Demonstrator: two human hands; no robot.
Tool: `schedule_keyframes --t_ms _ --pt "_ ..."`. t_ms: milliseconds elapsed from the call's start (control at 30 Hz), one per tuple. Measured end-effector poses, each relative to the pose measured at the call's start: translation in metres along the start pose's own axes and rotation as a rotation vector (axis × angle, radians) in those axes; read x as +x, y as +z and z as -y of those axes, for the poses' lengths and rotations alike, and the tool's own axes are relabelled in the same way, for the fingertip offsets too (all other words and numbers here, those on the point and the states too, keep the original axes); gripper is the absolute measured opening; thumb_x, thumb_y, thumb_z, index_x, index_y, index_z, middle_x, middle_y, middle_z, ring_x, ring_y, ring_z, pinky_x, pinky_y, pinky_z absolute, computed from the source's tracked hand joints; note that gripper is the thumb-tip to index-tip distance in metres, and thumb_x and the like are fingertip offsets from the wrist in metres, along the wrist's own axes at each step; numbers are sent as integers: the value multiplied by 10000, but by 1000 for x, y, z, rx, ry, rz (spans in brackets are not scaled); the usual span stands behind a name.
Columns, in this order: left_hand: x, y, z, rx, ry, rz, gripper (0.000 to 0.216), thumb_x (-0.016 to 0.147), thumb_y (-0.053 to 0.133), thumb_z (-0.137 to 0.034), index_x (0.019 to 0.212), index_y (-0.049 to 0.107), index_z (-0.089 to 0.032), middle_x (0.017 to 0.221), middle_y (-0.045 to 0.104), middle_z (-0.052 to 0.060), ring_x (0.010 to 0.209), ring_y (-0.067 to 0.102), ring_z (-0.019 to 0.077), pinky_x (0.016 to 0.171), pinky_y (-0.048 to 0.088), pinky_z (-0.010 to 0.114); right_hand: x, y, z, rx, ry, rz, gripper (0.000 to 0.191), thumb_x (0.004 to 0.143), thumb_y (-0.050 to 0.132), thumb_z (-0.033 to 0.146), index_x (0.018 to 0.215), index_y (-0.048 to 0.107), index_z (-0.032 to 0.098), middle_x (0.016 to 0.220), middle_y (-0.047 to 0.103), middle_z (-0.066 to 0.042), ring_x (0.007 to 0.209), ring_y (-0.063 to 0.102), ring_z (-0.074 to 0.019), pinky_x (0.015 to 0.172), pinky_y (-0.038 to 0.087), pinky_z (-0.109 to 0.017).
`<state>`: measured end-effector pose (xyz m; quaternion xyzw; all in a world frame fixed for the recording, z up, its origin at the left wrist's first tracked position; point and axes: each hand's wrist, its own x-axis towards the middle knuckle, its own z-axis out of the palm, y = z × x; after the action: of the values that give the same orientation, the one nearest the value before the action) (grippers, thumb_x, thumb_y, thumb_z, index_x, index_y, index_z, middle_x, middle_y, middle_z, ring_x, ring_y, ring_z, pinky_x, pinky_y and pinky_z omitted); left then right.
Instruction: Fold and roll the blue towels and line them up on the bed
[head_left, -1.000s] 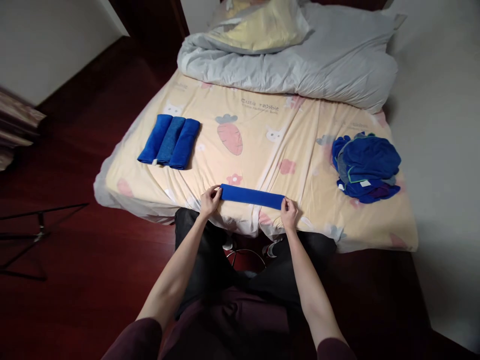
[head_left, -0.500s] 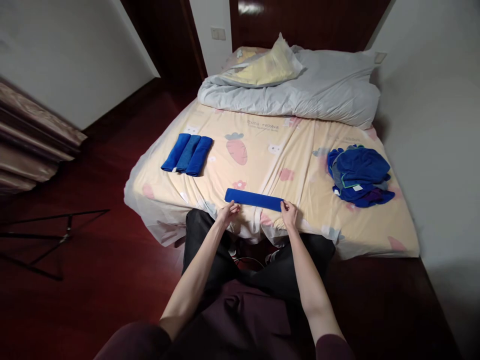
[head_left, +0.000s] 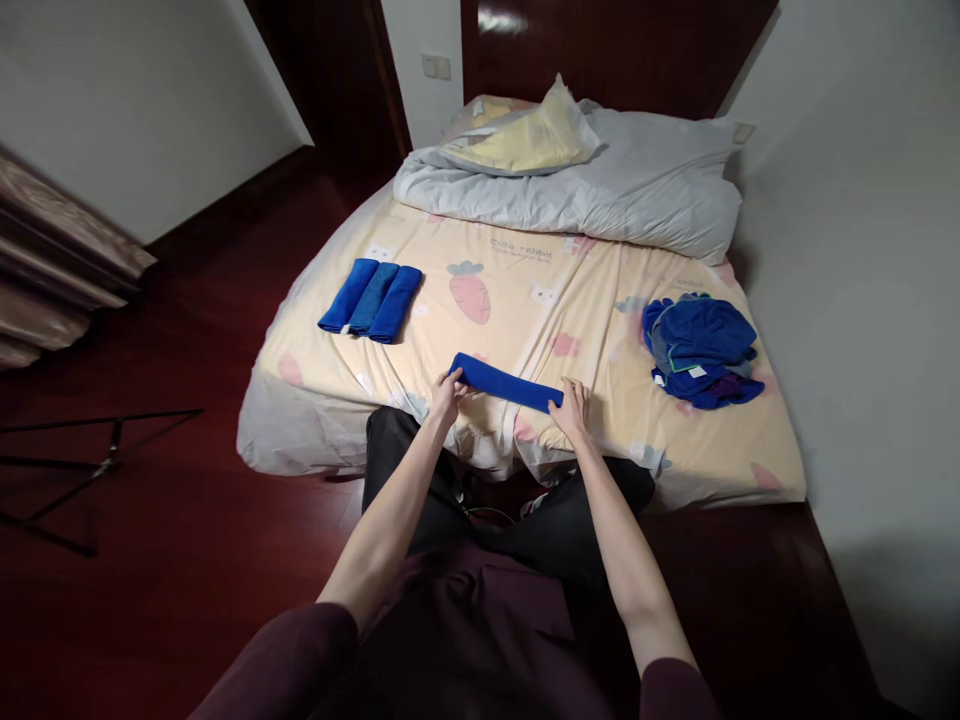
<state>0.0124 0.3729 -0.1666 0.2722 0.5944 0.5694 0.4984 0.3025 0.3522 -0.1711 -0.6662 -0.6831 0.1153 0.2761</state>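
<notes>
A blue towel (head_left: 506, 384), folded into a long narrow strip, lies across the front part of the bed between my hands. My left hand (head_left: 448, 393) grips its left end, thumb and fingers closed on the cloth. At the right end my right hand (head_left: 571, 408) pinches the towel's corner. To the left are folded blue towels (head_left: 371, 300), three rolls side by side with a small white tag. On the right sits a crumpled heap of blue towels (head_left: 701, 345) with green edging, white tags and a dark purple patch.
The bed (head_left: 300, 400) has a yellow carrot-print cover under thin clear sheeting. A grey quilt (head_left: 652, 190) and a yellow pillow (head_left: 536, 140) lie at the head end. Black tripod legs (head_left: 97, 470) stand on the floor at left, near a curtain (head_left: 52, 265).
My left hand has moved up from the strip's lower edge to its left end and closed on it. The strip is slightly shifted, and the whole view has turned a little.
</notes>
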Motion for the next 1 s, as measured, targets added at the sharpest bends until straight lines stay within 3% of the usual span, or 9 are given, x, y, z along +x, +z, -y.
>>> schedule_keyframes --t_ms 100,267,400,467,633,700,767,867,1000 --pt "-11 12 -18 -102 16 -35 347 797 774 -414 1012 617 -191 899 656 40 829 663 152 788 571 320 15 -14 42 60 -181 60 773 801 782 288 1503 471 189 1522 498 -179 1414 444 -337 1183 384 -537" --pt "-36 38 -51 -121 159 155 344 757 802 -340 1022 641 -191 1054 684 62 993 668 197 850 546 329 39 -17 110 196 -297 61 1062 666 917 377 1556 368 194 1586 431 -191 1484 383 -345 1233 330 -525" --pt "-52 57 -75 -47 319 312 336 756 823 -321 1019 671 -177 1045 706 62 1017 673 214 942 533 364 52 -22 129 364 -252 49 806 746 862 377 1434 478 205 1309 656 -137 1217 620 -298 1078 498 -469" --pt "-54 63 -78 -58 375 362 364 771 825 -334 1062 668 -182 1093 711 73 1087 669 229 1008 517 389 56 -29 128 430 -209 33 669 804 809 379 1373 502 207 1192 691 -109 1093 665 -274 991 545 -439" --pt "-57 72 -38 -142 238 442 539 788 814 -428 1228 601 -201 1323 653 155 1256 621 275 1068 495 457 60 -54 117 456 -77 -167 617 845 763 470 1306 485 169 1220 655 -166 1141 637 -283 1032 512 -428" --pt "-63 76 -12 -55 182 509 634 729 861 -408 1262 591 -197 1346 642 182 1262 619 305 1082 478 499 62 -62 118 485 -19 -209 652 849 750 517 1316 456 169 1223 650 -164 1140 639 -277 1040 505 -424" --pt "-70 80 9 83 231 527 735 658 905 -356 1298 585 -191 1363 632 194 1283 603 335 1113 445 533 65 -66 123 540 55 -246 681 854 732 558 1331 432 175 1224 651 -153 1129 650 -267 1029 511 -415" --pt "-78 85 21 268 383 410 769 644 897 -304 1332 576 -179 1350 638 186 1270 598 349 1126 430 541 69 -68 136 669 196 -278 653 890 672 591 1341 421 191 1201 662 -126 1074 677 -252 969 546 -406" --pt "-71 80 8 399 451 245 574 724 816 -267 1258 615 -209 1175 713 131 1075 666 329 982 512 489 76 -63 162 799 278 -288 578 915 640 562 1327 440 209 1182 667 -103 1036 688 -243 917 572 -407"
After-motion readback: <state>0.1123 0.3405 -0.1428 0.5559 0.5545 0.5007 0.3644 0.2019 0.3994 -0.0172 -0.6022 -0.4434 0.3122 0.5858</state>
